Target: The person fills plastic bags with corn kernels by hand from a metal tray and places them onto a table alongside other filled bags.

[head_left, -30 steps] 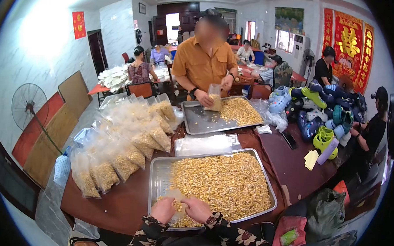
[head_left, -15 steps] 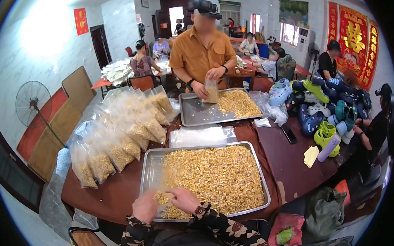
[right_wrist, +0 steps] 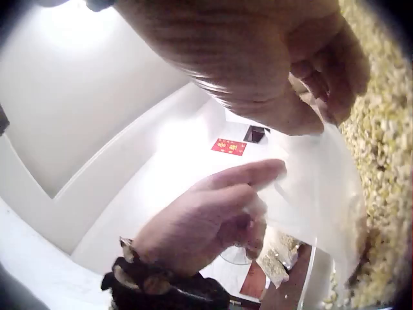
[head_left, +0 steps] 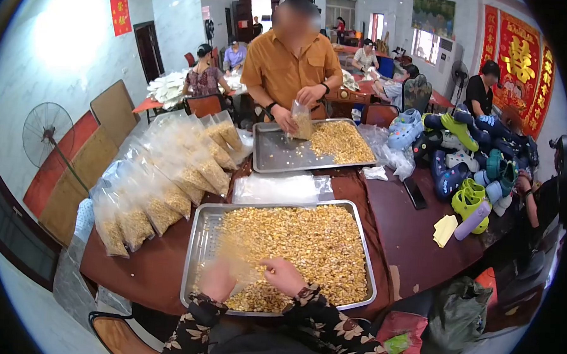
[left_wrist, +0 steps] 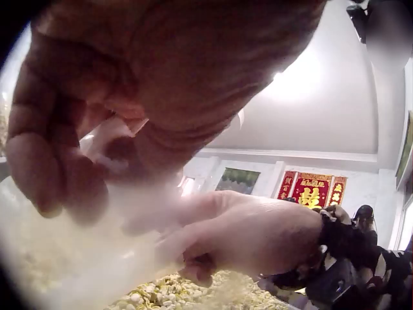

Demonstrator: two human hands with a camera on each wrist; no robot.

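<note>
Over the near left part of a metal tray [head_left: 208, 229] of yellow kernels, a clear plastic bag [right_wrist: 310, 187] hangs between my two hands. My left hand [head_left: 217, 282] is blurred in the head view; its thumb and fingers pinch the bag in the left wrist view. Curled fingers of my right hand [head_left: 285, 279] grip the bag's upper edge, seen closely in the right wrist view. Some kernels show low in the bag, hazy through the plastic. Loose kernels [head_left: 299, 247] cover most of the tray right of the bag.
Filled bags [head_left: 163, 178] stand in rows at left. Flat empty bags [head_left: 276, 188] lie beyond my tray. A person in an orange shirt [head_left: 294, 70] holds a bag over a second tray [head_left: 272, 151]. Shoes [head_left: 462, 147] and a phone [head_left: 414, 193] lie at right.
The head view has shifted, so the tray sits further left and higher. My right index finger, stretched out before, is now more curled. My left hand and the bag have blurred with motion.
</note>
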